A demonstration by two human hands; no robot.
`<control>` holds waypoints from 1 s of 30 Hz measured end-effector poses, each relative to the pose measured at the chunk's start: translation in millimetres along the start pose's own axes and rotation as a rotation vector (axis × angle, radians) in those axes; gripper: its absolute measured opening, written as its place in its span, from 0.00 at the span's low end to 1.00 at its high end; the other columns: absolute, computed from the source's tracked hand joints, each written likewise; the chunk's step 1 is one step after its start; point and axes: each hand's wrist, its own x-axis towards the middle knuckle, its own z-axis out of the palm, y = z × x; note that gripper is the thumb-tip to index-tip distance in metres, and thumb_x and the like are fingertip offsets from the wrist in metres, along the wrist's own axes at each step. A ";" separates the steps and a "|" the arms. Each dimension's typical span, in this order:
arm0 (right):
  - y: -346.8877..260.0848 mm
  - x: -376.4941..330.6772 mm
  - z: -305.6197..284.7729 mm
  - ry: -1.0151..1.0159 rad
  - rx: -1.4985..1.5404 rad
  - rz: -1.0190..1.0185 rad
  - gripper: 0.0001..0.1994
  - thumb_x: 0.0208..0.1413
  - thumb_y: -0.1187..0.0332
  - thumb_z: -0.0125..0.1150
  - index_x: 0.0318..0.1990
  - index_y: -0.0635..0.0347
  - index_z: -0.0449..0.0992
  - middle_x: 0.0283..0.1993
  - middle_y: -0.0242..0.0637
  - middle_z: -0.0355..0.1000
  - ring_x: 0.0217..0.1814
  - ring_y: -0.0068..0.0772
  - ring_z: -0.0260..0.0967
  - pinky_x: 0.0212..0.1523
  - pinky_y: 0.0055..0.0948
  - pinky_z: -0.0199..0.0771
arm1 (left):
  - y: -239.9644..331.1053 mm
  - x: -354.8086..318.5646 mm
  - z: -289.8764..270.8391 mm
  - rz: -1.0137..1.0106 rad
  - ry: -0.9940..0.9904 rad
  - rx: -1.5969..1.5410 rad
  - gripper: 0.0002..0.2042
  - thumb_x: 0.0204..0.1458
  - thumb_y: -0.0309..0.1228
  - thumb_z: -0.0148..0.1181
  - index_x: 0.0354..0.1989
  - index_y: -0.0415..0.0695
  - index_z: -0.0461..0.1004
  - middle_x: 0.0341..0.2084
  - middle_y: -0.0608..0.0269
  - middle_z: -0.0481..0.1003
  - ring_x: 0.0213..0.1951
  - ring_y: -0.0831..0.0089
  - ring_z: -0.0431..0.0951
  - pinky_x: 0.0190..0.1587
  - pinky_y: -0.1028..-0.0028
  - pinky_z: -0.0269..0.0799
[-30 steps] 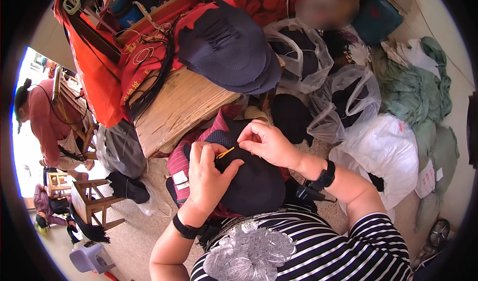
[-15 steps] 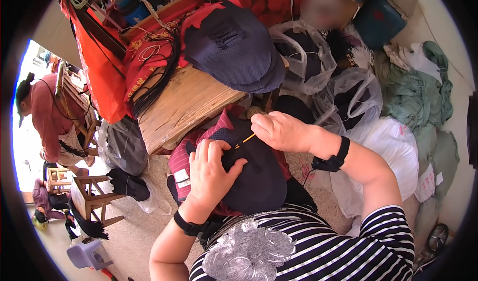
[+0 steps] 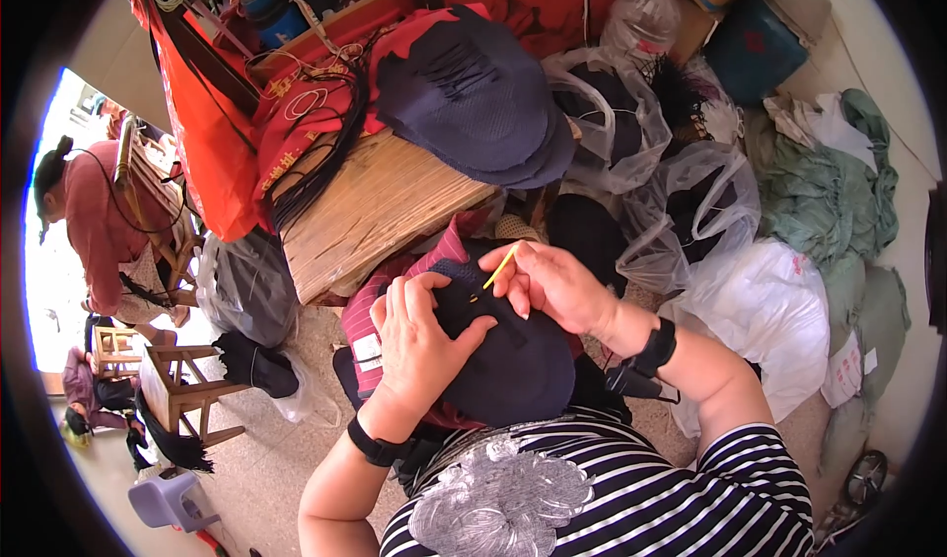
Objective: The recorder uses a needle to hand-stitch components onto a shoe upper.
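On my lap lies a dark navy rounded fabric piece (image 3: 523,365), with a red striped cloth (image 3: 455,246) under it. My left hand (image 3: 419,335) grips the piece at its left side, thumb on top and fingers curled. Between the thumb and fingers of my right hand (image 3: 543,283) is a thin yellow stick-like tool (image 3: 500,267), tilted, its lower end close to the fabric. A small yellowish spot shows on the cloth below the tool. What the tool's tip touches is too small to tell.
Ahead stands a wooden bench (image 3: 365,212) with stacked navy fabric pieces (image 3: 473,103) and black cords (image 3: 330,167). Clear plastic bags (image 3: 705,197) and green cloth (image 3: 829,202) lie to the right. Leftward are a wooden stool (image 3: 187,391), a purple plastic stool (image 3: 170,503) and another person (image 3: 104,231).
My right hand has turned and its fingers have opened out somewhat. The yellow tool now stands steeper, with its upper end showing above the fingers. My left hand keeps its hold.
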 end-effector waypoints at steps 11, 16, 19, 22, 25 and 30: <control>7.7 20.5 8.2 0.012 -1.064 -0.545 0.22 0.70 0.56 0.56 0.25 0.61 0.70 0.19 0.43 0.66 0.21 0.43 0.66 0.27 0.37 0.65 | 5.4 4.2 -3.0 0.049 0.016 0.096 0.33 0.35 0.41 0.81 0.49 0.46 0.70 0.35 0.63 0.68 0.38 0.63 0.72 0.47 0.62 0.62; 15.2 9.3 0.3 0.179 -0.265 -0.013 0.23 0.72 0.55 0.51 0.21 0.53 0.67 0.16 0.28 0.63 0.16 0.20 0.60 0.18 0.24 0.56 | 6.3 3.1 -1.9 0.027 -0.025 0.061 0.31 0.38 0.41 0.79 0.49 0.46 0.70 0.35 0.62 0.70 0.40 0.61 0.73 0.50 0.61 0.61; 18.9 8.9 -9.4 0.255 -0.071 0.023 0.24 0.71 0.54 0.52 0.20 0.50 0.63 0.14 0.26 0.60 0.12 0.16 0.53 0.14 0.20 0.50 | 4.6 2.7 -1.2 0.031 -0.026 0.072 0.30 0.39 0.41 0.79 0.49 0.46 0.71 0.35 0.62 0.70 0.39 0.61 0.73 0.51 0.60 0.60; 14.6 9.7 -21.1 0.150 0.441 -0.055 0.23 0.72 0.55 0.52 0.21 0.52 0.66 0.16 0.28 0.64 0.14 0.17 0.59 0.16 0.19 0.55 | 3.3 1.9 -3.0 0.042 0.006 0.050 0.30 0.39 0.41 0.79 0.49 0.46 0.71 0.34 0.63 0.70 0.40 0.62 0.73 0.51 0.60 0.60; 10.7 16.4 -19.5 0.304 -0.467 -0.128 0.23 0.73 0.55 0.51 0.24 0.57 0.70 0.18 0.30 0.69 0.15 0.19 0.64 0.18 0.19 0.62 | 0.5 2.8 -6.2 0.037 -0.033 0.065 0.30 0.38 0.43 0.79 0.48 0.46 0.72 0.33 0.63 0.70 0.39 0.63 0.74 0.53 0.59 0.61; -3.9 15.2 -2.6 0.251 -0.513 -0.327 0.18 0.76 0.58 0.45 0.42 0.63 0.74 0.37 0.37 0.78 0.21 0.20 0.70 0.24 0.20 0.70 | -3.6 -7.6 -16.7 0.051 0.012 0.052 0.33 0.37 0.45 0.80 0.51 0.45 0.73 0.35 0.64 0.72 0.39 0.65 0.76 0.57 0.59 0.61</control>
